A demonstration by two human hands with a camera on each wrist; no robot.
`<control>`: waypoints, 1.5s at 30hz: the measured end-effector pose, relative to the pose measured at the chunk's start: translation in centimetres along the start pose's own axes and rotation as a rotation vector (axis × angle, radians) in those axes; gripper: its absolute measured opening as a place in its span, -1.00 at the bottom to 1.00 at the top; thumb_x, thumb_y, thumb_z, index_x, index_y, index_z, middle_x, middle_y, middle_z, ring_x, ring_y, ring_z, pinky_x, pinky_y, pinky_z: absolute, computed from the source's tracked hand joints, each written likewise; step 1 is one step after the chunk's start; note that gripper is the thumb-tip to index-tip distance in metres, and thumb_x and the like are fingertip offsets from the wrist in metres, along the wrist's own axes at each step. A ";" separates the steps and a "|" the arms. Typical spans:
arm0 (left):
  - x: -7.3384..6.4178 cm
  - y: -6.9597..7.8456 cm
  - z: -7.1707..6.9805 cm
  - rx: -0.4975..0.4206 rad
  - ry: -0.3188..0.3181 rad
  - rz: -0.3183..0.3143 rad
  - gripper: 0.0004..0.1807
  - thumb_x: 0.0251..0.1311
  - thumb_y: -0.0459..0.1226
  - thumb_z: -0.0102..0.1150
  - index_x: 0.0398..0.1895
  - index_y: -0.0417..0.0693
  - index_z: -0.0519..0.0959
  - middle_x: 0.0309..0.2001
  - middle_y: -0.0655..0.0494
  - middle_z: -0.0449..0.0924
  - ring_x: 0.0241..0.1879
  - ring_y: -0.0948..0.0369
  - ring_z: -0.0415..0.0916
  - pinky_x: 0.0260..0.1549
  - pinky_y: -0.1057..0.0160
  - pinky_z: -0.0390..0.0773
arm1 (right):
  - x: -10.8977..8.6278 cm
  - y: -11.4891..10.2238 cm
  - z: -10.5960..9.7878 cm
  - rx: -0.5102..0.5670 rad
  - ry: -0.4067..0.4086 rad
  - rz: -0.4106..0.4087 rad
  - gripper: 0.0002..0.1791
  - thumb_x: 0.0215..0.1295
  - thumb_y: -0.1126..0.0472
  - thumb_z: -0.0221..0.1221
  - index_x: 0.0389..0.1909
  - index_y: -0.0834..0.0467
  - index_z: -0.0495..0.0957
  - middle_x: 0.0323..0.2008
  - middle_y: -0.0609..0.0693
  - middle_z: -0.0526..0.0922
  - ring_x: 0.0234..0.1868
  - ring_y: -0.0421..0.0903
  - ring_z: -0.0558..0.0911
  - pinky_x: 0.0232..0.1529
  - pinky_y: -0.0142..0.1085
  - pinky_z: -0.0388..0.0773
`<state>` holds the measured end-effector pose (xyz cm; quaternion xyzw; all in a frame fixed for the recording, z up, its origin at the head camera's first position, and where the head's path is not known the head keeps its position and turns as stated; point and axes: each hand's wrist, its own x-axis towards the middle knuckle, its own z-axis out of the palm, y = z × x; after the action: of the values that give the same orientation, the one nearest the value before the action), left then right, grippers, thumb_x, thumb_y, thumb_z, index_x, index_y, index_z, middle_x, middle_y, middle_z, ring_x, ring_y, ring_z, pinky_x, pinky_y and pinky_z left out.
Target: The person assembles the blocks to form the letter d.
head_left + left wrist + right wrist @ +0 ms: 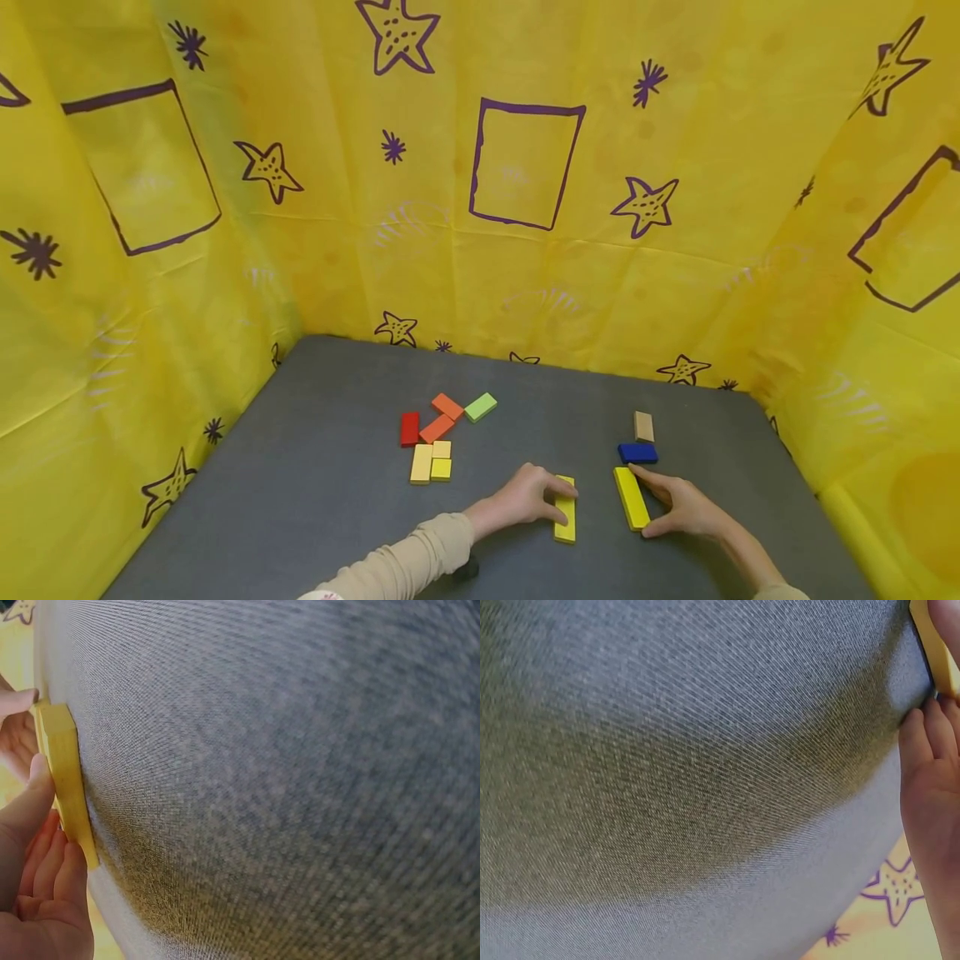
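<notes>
My left hand (521,496) holds a long yellow block (565,529) on the dark grey table (300,500), with thumb and fingers reaching over it. In the left wrist view this yellow block (69,772) is between the thumb and the fingertips of my left hand (45,907). To the right, my right hand (686,510) grips a second long yellow block (632,498), index finger at its far end and thumb at its near end. The right wrist view catches only part of my right hand (934,765) and a yellow edge (930,645).
A blue block (637,453) and a natural wood block (643,426) lie just beyond the right hand. Farther left sit a red block (409,429), two orange ones, a green block (481,407) and several pale and yellow blocks. Yellow fabric walls (337,250) enclose the table.
</notes>
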<state>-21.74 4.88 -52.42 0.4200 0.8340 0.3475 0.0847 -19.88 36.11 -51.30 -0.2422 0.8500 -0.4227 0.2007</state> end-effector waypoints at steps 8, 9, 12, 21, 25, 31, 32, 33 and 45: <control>0.0 0.1 0.0 0.006 0.007 -0.001 -0.58 -0.06 -0.20 0.43 -0.04 -0.02 0.68 -0.05 0.26 0.68 -0.03 0.46 0.56 -0.08 0.57 0.45 | -0.2 0.4 0.8 -0.045 0.101 0.054 0.00 -0.03 0.06 0.42 0.36 0.39 0.15 0.35 0.42 0.17 0.15 -0.69 0.13 0.06 -0.73 0.23; 0.0 0.1 0.0 0.004 0.007 -0.003 -0.58 -0.06 -0.20 0.43 -0.04 -0.02 0.68 -0.05 0.26 0.68 -0.03 0.46 0.56 -0.08 0.58 0.45 | -0.2 0.5 0.9 -0.040 0.112 0.064 0.01 -0.04 0.05 0.42 0.37 0.38 0.16 0.35 0.40 0.18 0.15 -0.68 0.14 0.05 -0.73 0.23; 0.0 0.1 0.0 0.000 0.010 -0.004 -0.58 -0.06 -0.21 0.43 -0.05 -0.03 0.68 -0.05 0.25 0.68 -0.03 0.45 0.57 -0.08 0.58 0.45 | -0.2 0.6 1.2 -0.032 0.139 0.086 0.00 -0.03 0.05 0.42 0.37 0.38 0.15 0.36 0.39 0.18 0.17 -0.64 0.17 0.05 -0.73 0.25; -0.2 0.1 0.0 -0.017 -0.002 0.003 -0.59 -0.04 -0.23 0.42 -0.04 -0.05 0.67 -0.05 0.22 0.69 -0.05 0.45 0.57 -0.11 0.60 0.45 | 0.1 -0.5 1.8 -0.067 0.224 0.118 -0.03 -0.02 0.07 0.41 0.35 0.39 0.19 0.34 0.36 0.24 0.30 0.05 0.34 0.09 -0.56 0.42; -0.3 0.1 -0.1 -0.009 0.007 0.015 -0.60 -0.05 -0.23 0.42 -0.05 -0.05 0.68 -0.06 0.21 0.69 -0.07 0.45 0.59 -0.13 0.62 0.44 | 0.5 -1.4 1.7 -0.066 0.282 0.096 -0.04 -0.03 0.10 0.43 0.34 0.40 0.20 0.32 0.37 0.27 0.27 0.25 0.34 0.11 -0.24 0.50; -0.4 0.1 -0.2 -0.011 0.015 0.015 -0.60 -0.05 -0.24 0.42 -0.06 -0.06 0.68 -0.07 0.20 0.70 -0.07 0.46 0.59 -0.14 0.64 0.44 | 1.3 -2.9 1.2 -0.085 0.387 0.056 -0.04 -0.11 0.13 0.46 0.32 0.38 0.25 0.29 0.34 0.34 0.23 0.25 0.38 0.07 -0.03 0.47; -0.4 0.1 -0.2 -0.014 0.016 0.013 -0.60 -0.06 -0.24 0.43 -0.06 -0.06 0.68 -0.07 0.20 0.70 -0.07 0.46 0.59 -0.14 0.63 0.44 | 1.4 -3.1 1.1 -0.087 0.396 0.050 -0.04 -0.11 0.14 0.46 0.32 0.38 0.25 0.29 0.33 0.34 0.24 0.23 0.38 0.07 -0.04 0.47; -0.4 0.1 -0.2 -0.019 0.016 0.011 -0.60 -0.06 -0.24 0.43 -0.06 -0.07 0.68 -0.07 0.20 0.70 -0.07 0.45 0.59 -0.14 0.63 0.44 | 1.6 -3.3 0.9 -0.089 0.403 0.042 -0.04 -0.10 0.14 0.46 0.32 0.39 0.24 0.29 0.33 0.33 0.25 0.22 0.36 0.08 -0.04 0.46; -0.2 0.1 -0.2 -0.039 0.005 -0.019 -0.59 -0.06 -0.22 0.42 -0.05 -0.05 0.67 -0.06 0.21 0.69 -0.08 0.46 0.59 -0.16 0.62 0.46 | 4.8 -5.9 0.0 -0.121 0.428 -0.032 -0.01 -0.06 0.08 0.44 0.38 0.31 0.18 0.34 0.29 0.30 0.28 0.23 0.36 0.11 -0.01 0.40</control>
<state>-21.61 4.64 -52.25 0.4095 0.8314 0.3638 0.0939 -22.30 30.25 -47.14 -0.1720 0.8931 -0.4156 -0.0061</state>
